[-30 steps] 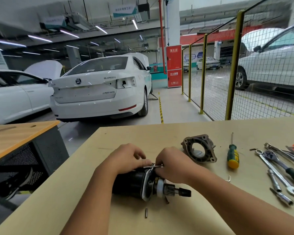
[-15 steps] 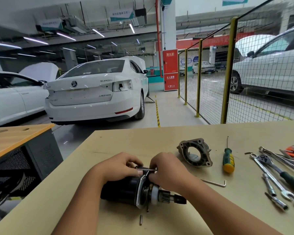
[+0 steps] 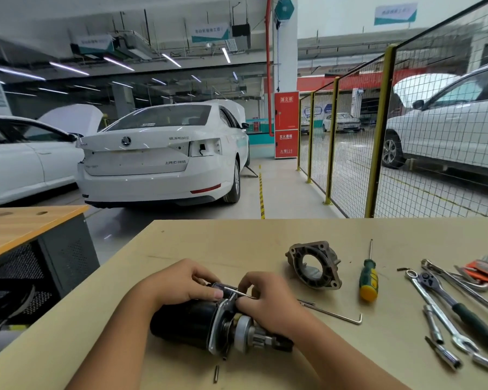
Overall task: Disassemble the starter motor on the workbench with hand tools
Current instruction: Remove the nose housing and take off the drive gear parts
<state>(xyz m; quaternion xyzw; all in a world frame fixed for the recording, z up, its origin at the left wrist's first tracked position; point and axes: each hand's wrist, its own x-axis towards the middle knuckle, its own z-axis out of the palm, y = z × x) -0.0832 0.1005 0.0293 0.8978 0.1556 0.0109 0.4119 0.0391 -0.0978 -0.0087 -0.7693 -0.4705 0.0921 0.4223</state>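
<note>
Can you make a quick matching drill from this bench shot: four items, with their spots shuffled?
Items:
1. starter motor
2. end housing
3. screwdriver
4. small pin

Places:
A. loose on the workbench, just in front of the motor
B. lying right of the housing, green and yellow handle toward the person
C. under both hands, the left hand and the right hand
D. removed, sitting behind and right of the hands

Pairs: 1-C, 2-D, 3-B, 4-A
</note>
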